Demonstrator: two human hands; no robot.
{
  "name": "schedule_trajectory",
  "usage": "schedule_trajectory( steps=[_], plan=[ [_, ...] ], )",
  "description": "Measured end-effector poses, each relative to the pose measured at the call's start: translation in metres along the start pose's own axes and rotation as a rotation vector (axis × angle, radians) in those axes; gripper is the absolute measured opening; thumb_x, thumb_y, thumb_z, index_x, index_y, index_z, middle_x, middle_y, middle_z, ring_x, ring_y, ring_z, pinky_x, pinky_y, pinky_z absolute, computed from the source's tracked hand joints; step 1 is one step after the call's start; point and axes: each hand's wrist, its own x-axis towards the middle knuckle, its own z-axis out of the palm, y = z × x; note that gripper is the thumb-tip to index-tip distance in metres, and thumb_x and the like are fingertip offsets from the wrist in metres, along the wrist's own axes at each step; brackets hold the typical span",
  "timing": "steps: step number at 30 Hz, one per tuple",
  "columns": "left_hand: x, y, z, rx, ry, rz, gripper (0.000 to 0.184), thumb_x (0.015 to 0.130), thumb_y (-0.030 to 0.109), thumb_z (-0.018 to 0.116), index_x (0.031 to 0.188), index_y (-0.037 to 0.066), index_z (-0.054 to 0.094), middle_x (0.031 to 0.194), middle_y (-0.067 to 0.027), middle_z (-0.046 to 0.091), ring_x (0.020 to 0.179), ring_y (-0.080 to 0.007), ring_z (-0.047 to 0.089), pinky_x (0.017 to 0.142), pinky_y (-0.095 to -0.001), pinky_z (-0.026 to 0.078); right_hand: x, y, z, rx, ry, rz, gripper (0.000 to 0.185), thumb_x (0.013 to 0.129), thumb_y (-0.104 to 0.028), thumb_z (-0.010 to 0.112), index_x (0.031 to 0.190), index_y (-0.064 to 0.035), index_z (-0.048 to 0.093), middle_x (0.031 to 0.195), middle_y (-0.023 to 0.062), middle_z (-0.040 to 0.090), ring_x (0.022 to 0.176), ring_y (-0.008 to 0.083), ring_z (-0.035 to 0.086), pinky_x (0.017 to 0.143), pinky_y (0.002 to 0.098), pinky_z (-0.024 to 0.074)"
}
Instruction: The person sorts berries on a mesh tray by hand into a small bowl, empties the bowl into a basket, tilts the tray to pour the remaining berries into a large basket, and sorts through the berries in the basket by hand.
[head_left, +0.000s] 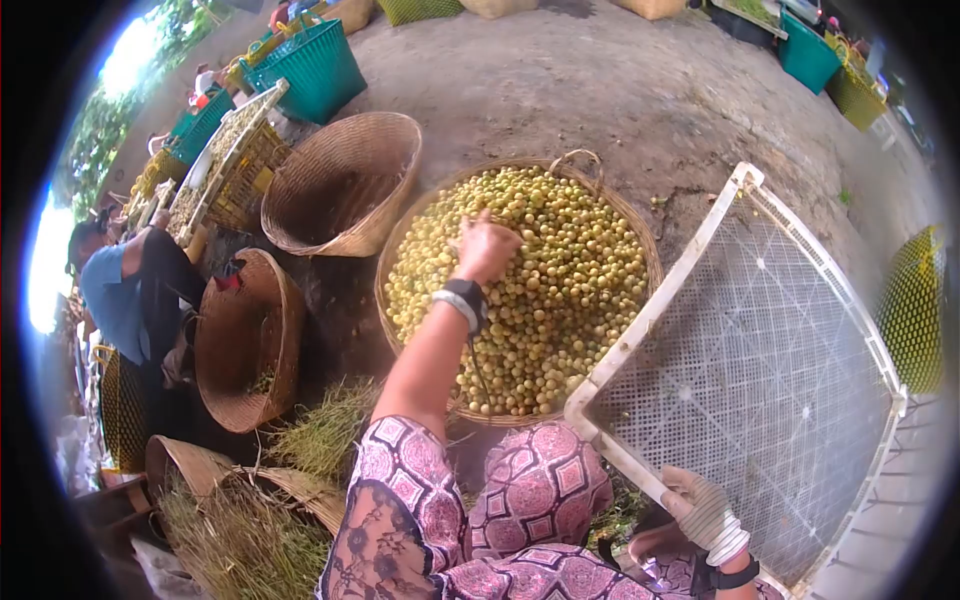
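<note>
A round wicker basket (655, 270) full of small yellow-green fruits (570, 240) stands in front of me. My left hand (487, 248), bare with a dark band at the wrist, reaches onto the fruits left of the middle; its fingers are bent down among them, and what they hold, if anything, is hidden. On the right, my right hand (700, 508) wears a pale glove and is closed on the near edge of a large white mesh tray (735, 360). The tray is tilted, and its left corner lies by the basket's rim.
Empty wicker baskets (345, 185) stand at the left, with bundles of stalks (240, 530) below them. A person in a blue shirt (115, 290) sits at far left beside a fruit-laden tray (225, 150). Green baskets (310, 70) stand behind.
</note>
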Motion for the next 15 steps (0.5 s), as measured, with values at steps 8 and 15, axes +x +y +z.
schedule_trajectory(
  steps=[8,15],
  plan=[
    [-0.066,0.020,0.004,-0.099,-0.011,0.298,0.011,0.080,0.022,0.061,0.081,0.021,0.073,0.127,-0.0035,0.058,0.125,-0.0426,0.040,0.103,-0.0644,0.027,0.009,0.003,0.006,-0.165,0.003,-0.048,0.043,0.086,-0.019,0.060,0.124,0.0017,0.055,0.104,0.0138,0.064,0.093,0.0194,0.062,0.084,0.0290,0.0479],
    [-0.088,-0.020,-0.012,-0.343,0.321,0.413,0.004,0.077,0.003,0.062,0.079,0.005,0.066,0.098,-0.0099,0.065,0.098,-0.0277,0.060,0.083,-0.0368,0.049,0.007,-0.003,0.007,-0.112,0.013,-0.094,0.041,0.086,-0.015,0.058,0.123,0.0018,0.055,0.102,0.0116,0.066,0.093,0.0178,0.061,0.084,0.0291,0.0476]
  ],
)
